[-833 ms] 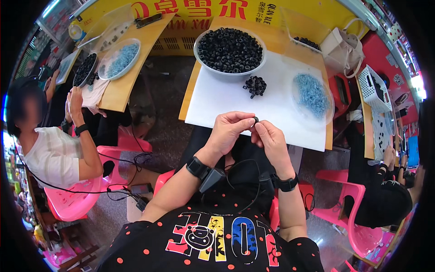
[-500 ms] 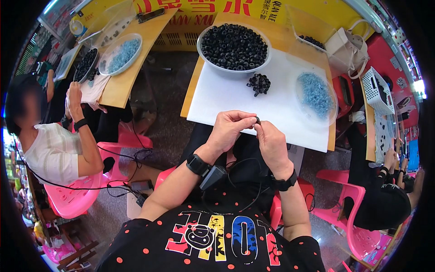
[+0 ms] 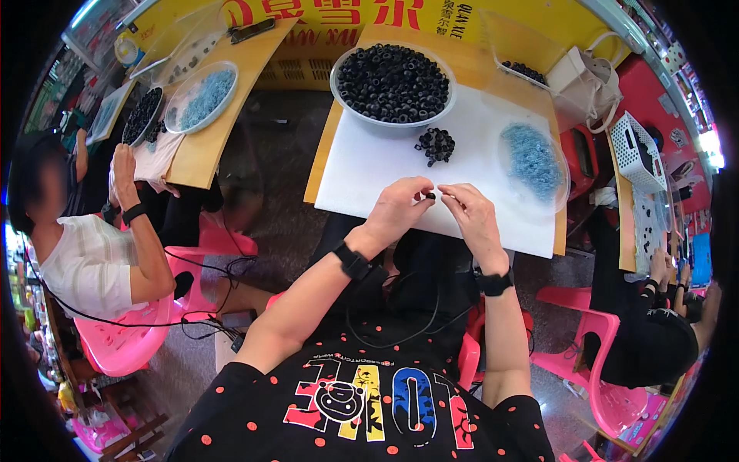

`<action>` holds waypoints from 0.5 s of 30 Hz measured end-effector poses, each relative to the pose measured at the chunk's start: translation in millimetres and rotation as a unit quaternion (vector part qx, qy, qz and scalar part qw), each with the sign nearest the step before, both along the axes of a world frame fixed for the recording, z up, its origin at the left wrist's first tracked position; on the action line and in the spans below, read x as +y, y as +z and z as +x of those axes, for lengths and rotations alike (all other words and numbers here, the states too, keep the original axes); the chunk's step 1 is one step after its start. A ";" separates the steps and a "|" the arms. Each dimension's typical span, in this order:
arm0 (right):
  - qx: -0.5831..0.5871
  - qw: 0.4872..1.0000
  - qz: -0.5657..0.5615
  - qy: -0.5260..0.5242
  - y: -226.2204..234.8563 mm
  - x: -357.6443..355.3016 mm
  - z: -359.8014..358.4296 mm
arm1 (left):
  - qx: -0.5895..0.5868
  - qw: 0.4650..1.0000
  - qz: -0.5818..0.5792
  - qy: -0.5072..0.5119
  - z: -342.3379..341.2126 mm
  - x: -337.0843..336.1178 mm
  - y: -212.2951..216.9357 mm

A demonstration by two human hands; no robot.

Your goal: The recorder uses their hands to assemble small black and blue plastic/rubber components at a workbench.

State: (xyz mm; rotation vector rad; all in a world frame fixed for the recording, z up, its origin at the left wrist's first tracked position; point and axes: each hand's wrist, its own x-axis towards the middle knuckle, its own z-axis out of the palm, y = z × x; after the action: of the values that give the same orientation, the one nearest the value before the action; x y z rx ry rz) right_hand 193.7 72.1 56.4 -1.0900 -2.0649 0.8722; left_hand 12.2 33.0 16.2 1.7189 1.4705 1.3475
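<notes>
My left hand (image 3: 400, 208) pinches a small black ring-shaped piece (image 3: 430, 196) between thumb and fingertips, above the near edge of a white sheet (image 3: 369, 173). Just right of it, a little apart, is my right hand (image 3: 475, 219). Its thumb and fingertips are drawn together, and whatever is between them is too small to make out. Beyond my hands lies a little pile of black pieces (image 3: 436, 146) on the sheet. Behind that stands a white bowl (image 3: 336, 91) heaped with black rings (image 3: 394, 81). To the right sits a clear round tray (image 3: 566, 181) of small light-blue pieces (image 3: 533, 160).
A clear box (image 3: 523, 71) with black pieces and a cream bag (image 3: 583, 85) stand at the far right. On the left, a person (image 3: 96, 254) works at another wooden table (image 3: 198, 158). Pink chairs (image 3: 589, 339) flank me, and cables (image 3: 223, 269) hang at left.
My hands have moved slightly forward and apart. The black ring, before between both hands' fingertips, is now in my left fingers only. The view has shifted a little.
</notes>
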 end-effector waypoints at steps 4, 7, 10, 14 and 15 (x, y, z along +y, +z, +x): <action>0.075 0.997 -0.037 -0.004 -33.5 18.6 -7.3 | 0.079 0.993 0.090 -0.016 -0.7 16.3 -19.4; 0.073 0.996 -0.060 0.006 -34.6 20.9 -7.0 | 0.086 0.992 0.092 -0.013 -6.0 14.9 -26.2; 0.059 0.996 -0.059 0.030 -40.7 22.6 0.6 | 0.095 0.988 0.118 -0.028 -6.9 14.3 -29.1; 0.033 0.998 -0.019 0.049 -39.8 26.3 -0.4 | 0.122 0.984 0.126 -0.029 -6.8 15.8 -29.4; 0.033 0.998 -0.014 0.044 -40.4 26.1 -1.0 | 0.126 0.984 0.125 -0.028 -6.6 16.4 -29.2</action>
State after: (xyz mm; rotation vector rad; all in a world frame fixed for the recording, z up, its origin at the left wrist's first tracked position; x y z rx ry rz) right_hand 192.7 98.2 16.0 -0.9765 -2.0643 0.9708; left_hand 5.6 49.4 -13.0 2.1414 1.4179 1.3742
